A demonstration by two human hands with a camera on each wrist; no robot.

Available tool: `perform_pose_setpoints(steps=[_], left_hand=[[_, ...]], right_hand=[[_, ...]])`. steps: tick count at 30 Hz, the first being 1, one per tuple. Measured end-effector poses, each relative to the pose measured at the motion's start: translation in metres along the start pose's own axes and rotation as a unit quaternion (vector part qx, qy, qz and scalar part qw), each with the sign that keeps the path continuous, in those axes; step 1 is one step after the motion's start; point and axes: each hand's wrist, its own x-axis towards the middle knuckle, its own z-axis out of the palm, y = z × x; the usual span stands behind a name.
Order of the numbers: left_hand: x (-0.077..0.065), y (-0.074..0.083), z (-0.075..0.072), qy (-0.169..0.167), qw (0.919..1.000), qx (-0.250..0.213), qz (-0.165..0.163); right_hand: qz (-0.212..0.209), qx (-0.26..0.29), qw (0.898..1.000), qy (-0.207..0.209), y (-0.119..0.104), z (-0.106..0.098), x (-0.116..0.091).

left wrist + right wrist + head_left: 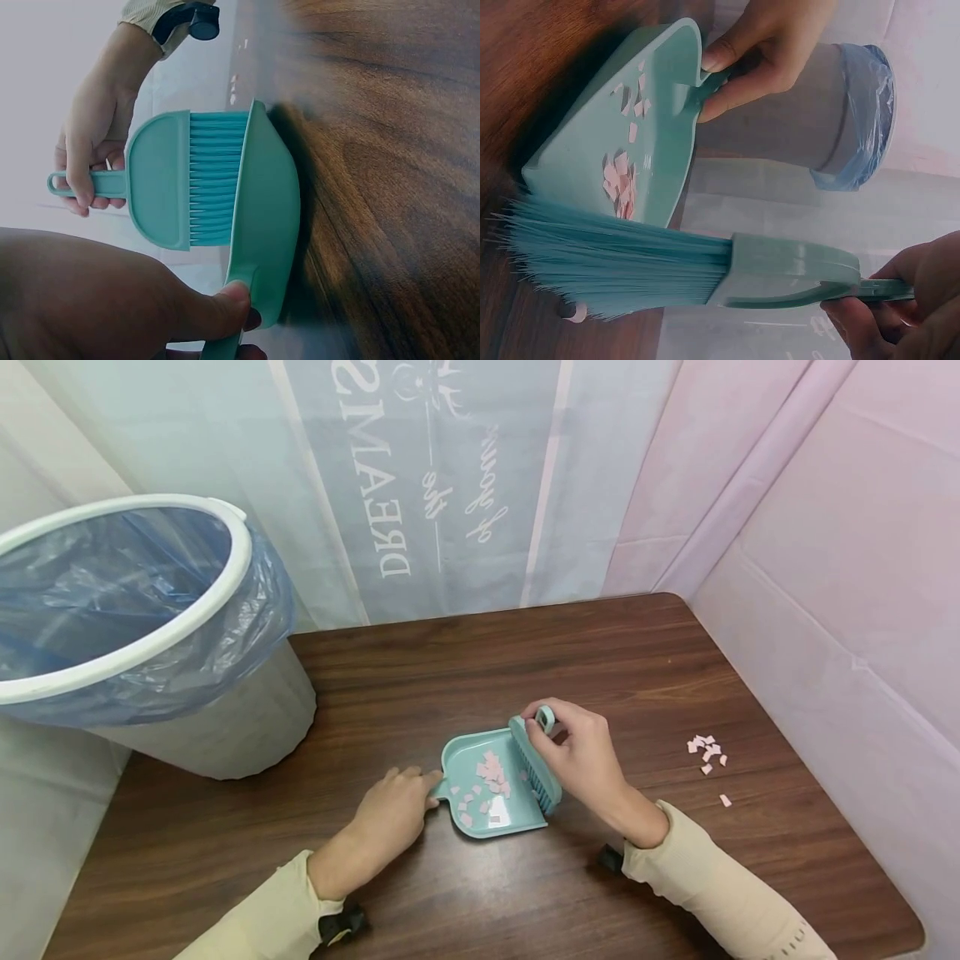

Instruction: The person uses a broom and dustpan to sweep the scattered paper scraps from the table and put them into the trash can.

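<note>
A teal dustpan lies on the table with several pink paper scraps in it. My left hand grips its short handle, thumb on top in the left wrist view. In my right hand is a teal hand brush, held by its handle with the bristles down at the dustpan's open front edge. The right wrist view shows one pale scrap on the table beside the bristles.
Several more pink scraps lie on the wooden table toward the right edge. A large bin lined with a blue plastic bag stands at the left. Cloth-covered walls border the back and right.
</note>
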Motion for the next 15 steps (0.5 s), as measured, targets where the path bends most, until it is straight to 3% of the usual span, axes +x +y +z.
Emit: perform_pose_setpoints(steps=[10,15], left_hand=[[-0.001,-0.001,0.001,-0.001,1.0000,-0.003,-0.004],[-0.002,-0.001,0.003,0.007,1.0000,0.001,-0.001]], right_hand=[[-0.005,0.054,0.997,0.049,-0.001,-0.006,0.002],[-0.007,0.043,0.996,0.073,-0.001,-0.013,0.006]])
